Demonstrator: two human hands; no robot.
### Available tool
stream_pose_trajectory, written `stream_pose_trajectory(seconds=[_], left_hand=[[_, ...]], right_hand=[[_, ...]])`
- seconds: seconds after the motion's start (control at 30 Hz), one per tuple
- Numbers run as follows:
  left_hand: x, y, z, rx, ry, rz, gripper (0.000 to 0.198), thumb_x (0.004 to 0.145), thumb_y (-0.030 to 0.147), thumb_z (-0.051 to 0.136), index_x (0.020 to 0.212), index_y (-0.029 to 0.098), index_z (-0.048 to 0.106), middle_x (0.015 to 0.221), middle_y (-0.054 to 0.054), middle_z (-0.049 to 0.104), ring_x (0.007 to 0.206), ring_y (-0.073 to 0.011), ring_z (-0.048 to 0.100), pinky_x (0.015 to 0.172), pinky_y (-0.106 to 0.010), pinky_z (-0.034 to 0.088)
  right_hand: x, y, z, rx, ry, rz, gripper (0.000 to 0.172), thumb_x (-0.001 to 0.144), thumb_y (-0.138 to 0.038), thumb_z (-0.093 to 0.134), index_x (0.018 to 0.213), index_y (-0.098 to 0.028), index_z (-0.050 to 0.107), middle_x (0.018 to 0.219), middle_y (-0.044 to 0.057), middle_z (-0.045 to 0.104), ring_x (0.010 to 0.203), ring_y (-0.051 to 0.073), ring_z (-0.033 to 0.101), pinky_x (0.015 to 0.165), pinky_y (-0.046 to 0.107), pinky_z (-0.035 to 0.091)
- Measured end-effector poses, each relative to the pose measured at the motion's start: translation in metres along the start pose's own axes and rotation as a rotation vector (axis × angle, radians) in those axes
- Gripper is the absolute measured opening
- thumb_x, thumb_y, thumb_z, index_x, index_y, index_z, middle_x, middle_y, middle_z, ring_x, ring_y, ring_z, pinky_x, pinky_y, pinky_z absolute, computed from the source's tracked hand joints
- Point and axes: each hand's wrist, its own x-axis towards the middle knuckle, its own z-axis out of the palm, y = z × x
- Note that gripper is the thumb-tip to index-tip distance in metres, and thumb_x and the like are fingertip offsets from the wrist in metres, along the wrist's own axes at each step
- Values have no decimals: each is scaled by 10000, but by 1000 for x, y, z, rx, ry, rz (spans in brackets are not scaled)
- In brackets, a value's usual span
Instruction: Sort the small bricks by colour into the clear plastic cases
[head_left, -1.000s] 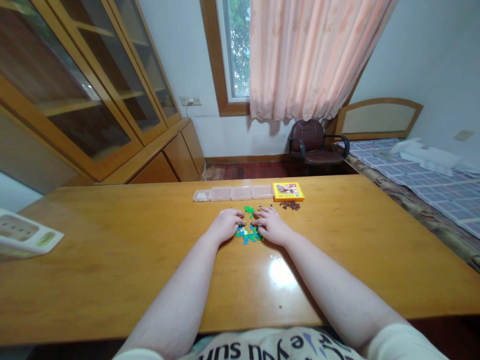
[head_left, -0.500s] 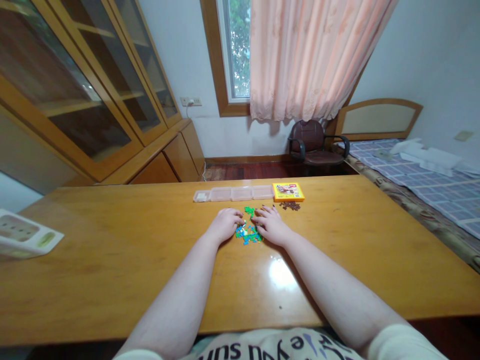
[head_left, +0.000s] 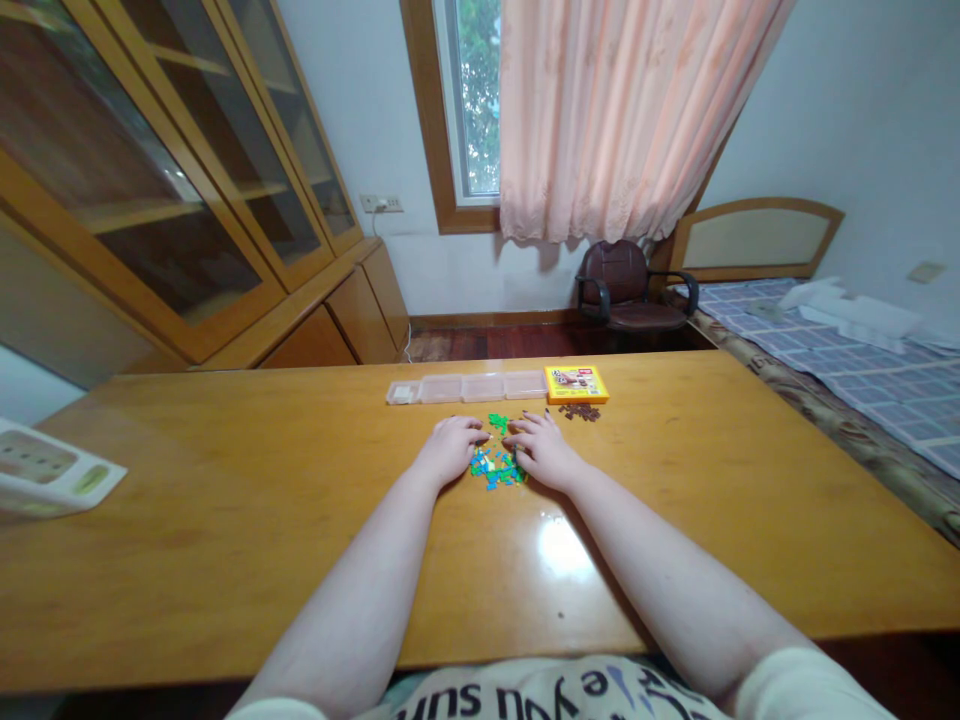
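Between my two hands lies a loose pile of small blue, green and pale building pieces (head_left: 495,472) on the wooden table. My left hand (head_left: 450,447) rests at its left edge, fingers stretched toward the pieces and slightly bent. On the right side my right hand (head_left: 545,450) has its fingers spread, with the tips by the pile. No piece can be made out in either hand; the fingertips partly cover the nearest ones. Just beyond, a small group of green pieces (head_left: 498,423) sits apart. Brown pieces (head_left: 580,411) form another group, right of my right hand.
A row of clear plastic compartments (head_left: 463,388) stands behind the pieces, beside a yellow box (head_left: 577,384). At the table's left edge is a white object with a green label (head_left: 94,480). Beyond the table are a chair (head_left: 616,283) and a bed (head_left: 847,350).
My fingers have shifted slightly around the pile. The small green piece near my right fingertips no longer shows below the green group. Both arms stay almost in place.
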Motion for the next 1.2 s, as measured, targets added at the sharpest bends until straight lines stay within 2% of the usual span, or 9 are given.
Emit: stream_pose_trajectory(seconds=[0.1, 0.2, 0.4, 0.53, 0.63, 0.83, 1.03, 1.2], left_hand=[[0, 0, -1, 7, 16, -6, 333, 803, 102, 489, 953, 270, 734, 1105, -48, 661, 1041, -228, 571, 954, -404, 422], [0, 1, -1, -6, 43, 9, 338, 809, 113, 494, 995, 282, 719, 1136, -41, 649, 1060, -220, 563, 962, -396, 417], [0, 1, 2, -7, -8, 33, 347, 796, 109, 496, 999, 280, 719, 1114, -31, 664, 1036, -201, 577, 952, -372, 429], [0, 0, -2, -25, 25, 6, 315, 765, 77, 495, 840, 247, 749, 1040, -37, 686, 995, -209, 591, 935, -386, 441], [-1, 1, -4, -70, 53, 52, 290, 754, 71, 512, 762, 244, 745, 1010, -27, 688, 975, -193, 591, 936, -373, 439], [-1, 6, 2, -125, 8, 241, 361, 759, 65, 531, 948, 301, 729, 1112, -17, 655, 1036, -189, 569, 950, -371, 418], [-2, 9, 2, -100, -55, 261, 382, 775, 94, 538, 1000, 351, 708, 1200, -6, 612, 1106, -212, 533, 975, -402, 388], [-2, 9, -1, -95, -53, 216, 351, 775, 86, 533, 935, 327, 732, 1162, -10, 634, 1086, -205, 547, 970, -392, 396]], right_hand=[[1, 2, -1, 23, 13, 21, 319, 811, -158, 490, 1021, -287, 693, 1257, 32, 575, 1282, 282, 355, 1064, 577, 155], [1, 3, 0, 30, 9, 12, 325, 806, -153, 488, 1013, -291, 697, 1243, 25, 587, 1276, 280, 365, 1063, 574, 165], [2, 7, 3, 3, 41, 10, 288, 791, -144, 498, 905, -279, 725, 1178, 6, 639, 1250, 275, 408, 1072, 591, 107], [2, 9, 3, 28, 112, 0, 264, 777, -117, 500, 751, -251, 726, 1054, 2, 690, 1205, 255, 460, 1082, 562, 120], [2, 8, 2, 68, 111, -63, 265, 772, -113, 508, 779, -258, 729, 1064, 10, 687, 1194, 245, 469, 1079, 552, 148], [1, 8, 3, 123, 19, -187, 293, 740, -89, 518, 810, -277, 732, 1096, 8, 674, 1203, 240, 457, 1067, 540, 190], [1, 9, 4, 99, 18, -179, 298, 743, -100, 522, 824, -292, 735, 1122, -4, 664, 1211, 241, 448, 1073, 536, 175], [1, 8, 3, 67, 13, -135, 306, 760, -118, 512, 866, -297, 737, 1134, 3, 658, 1219, 248, 441, 1080, 537, 161]])
